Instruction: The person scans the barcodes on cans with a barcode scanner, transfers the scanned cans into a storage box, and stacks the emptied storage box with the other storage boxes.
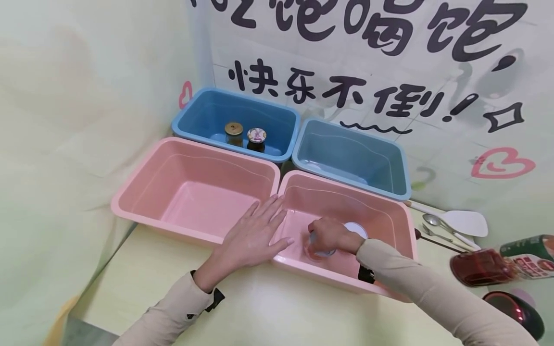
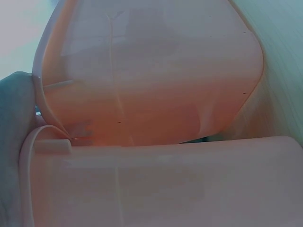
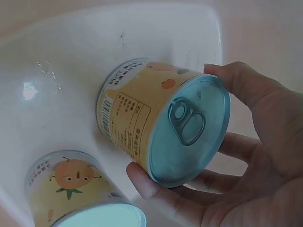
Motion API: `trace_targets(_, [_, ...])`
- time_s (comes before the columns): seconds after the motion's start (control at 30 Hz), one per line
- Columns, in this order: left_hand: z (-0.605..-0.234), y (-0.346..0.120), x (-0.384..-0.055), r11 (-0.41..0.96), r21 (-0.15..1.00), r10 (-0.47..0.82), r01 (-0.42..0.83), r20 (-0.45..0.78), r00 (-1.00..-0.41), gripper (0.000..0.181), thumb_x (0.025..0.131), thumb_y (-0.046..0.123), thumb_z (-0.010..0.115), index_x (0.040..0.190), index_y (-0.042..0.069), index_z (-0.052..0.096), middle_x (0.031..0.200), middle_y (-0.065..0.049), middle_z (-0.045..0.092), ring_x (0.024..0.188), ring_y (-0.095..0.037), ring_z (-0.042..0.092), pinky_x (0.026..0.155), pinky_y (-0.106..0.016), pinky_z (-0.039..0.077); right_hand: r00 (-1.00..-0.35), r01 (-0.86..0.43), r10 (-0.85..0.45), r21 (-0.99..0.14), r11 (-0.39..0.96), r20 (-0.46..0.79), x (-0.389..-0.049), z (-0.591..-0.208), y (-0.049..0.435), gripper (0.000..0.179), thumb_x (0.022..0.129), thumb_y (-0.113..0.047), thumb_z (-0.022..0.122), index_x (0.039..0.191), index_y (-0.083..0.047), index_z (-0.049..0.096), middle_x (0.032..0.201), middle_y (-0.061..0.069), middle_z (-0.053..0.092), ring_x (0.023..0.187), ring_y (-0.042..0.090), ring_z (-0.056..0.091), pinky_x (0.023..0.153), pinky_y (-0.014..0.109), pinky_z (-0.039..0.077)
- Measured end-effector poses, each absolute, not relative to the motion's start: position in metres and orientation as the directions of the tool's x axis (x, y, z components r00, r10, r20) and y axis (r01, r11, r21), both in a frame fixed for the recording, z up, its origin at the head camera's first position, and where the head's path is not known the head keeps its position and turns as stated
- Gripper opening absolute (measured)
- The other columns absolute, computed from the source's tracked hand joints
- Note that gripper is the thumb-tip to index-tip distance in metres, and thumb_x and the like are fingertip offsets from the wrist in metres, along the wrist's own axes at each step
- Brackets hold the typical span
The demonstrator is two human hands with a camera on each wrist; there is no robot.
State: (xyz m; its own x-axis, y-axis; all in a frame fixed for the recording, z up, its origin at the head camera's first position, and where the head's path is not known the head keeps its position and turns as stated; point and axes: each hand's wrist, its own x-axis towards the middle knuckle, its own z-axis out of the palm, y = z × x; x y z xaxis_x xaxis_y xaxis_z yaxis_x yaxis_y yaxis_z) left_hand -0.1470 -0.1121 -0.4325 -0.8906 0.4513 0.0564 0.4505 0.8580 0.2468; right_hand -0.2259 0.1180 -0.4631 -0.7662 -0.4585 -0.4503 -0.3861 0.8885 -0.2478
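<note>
In the head view my right hand (image 1: 331,235) reaches down into the right pink bin (image 1: 337,276). It grips a tin can (image 3: 128,111) with a pull-tab lid, thumb on one side and fingers on the other. The can is tilted, its pull-tab end toward the palm. Beside it stands a second can (image 3: 75,182) with an orange cartoon fruit on its label; its pale lid (image 1: 356,228) shows past my right wrist. My left hand (image 1: 255,235) lies with straight fingers over the adjoining rims of the right and left pink bins (image 1: 203,206).
Behind, a dark blue bin (image 1: 203,115) holds two lidded jars (image 1: 234,133); a lighter blue bin (image 1: 350,154) stands beside it. At right lie a white spatula (image 1: 465,222), a spoon (image 1: 433,220) and a fork, near a red jar (image 1: 482,266) and a black rounded object (image 1: 515,312).
</note>
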Motion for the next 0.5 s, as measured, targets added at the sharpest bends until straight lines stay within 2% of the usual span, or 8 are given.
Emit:
trace_targets(0.2, [-0.432, -0.111, -0.146, 0.86, 0.258, 0.443, 0.439, 0.046, -0.895, 0.079, 0.098, 0.066, 0.035, 0.155, 0.011, 0.036, 0.168, -0.005, 0.02, 0.157, -0.024, 0.012, 0.125, -0.051, 0.017, -0.777, -0.413, -0.487, -0.26, 0.873, -0.4, -0.231, -0.449, 0.124, 0.034, 0.078, -0.03, 0.079, 0.104, -0.009, 0.073, 0.088, 0.003, 0.067, 0.072, 0.018, 0.061, 0.062, 0.032, 0.054])
trace_targets(0.37, [-0.431, -0.111, -0.146, 0.862, 0.263, 0.437, 0.433, 0.046, -0.898, 0.078, 0.098, 0.066, 0.035, 0.155, 0.012, 0.037, 0.168, -0.004, 0.02, 0.157, -0.024, 0.012, 0.125, -0.052, 0.017, -0.758, -0.369, -0.503, -0.363, 0.856, -0.415, -0.235, -0.436, 0.13, 0.048, 0.079, -0.033, 0.079, 0.117, -0.005, 0.069, 0.1, 0.005, 0.068, 0.077, 0.016, 0.063, 0.065, 0.031, 0.056])
trace_targets(0.5, [-0.431, -0.111, -0.146, 0.862, 0.267, 0.435, 0.43, 0.043, -0.899, 0.078, 0.098, 0.066, 0.035, 0.155, 0.013, 0.037, 0.168, -0.003, 0.018, 0.157, -0.023, 0.011, 0.126, -0.051, 0.016, -0.736, -0.323, -0.527, -0.463, 0.825, -0.425, -0.238, -0.431, 0.138, 0.049, 0.081, -0.032, 0.08, 0.119, -0.003, 0.068, 0.103, 0.007, 0.069, 0.077, 0.015, 0.064, 0.067, 0.029, 0.058])
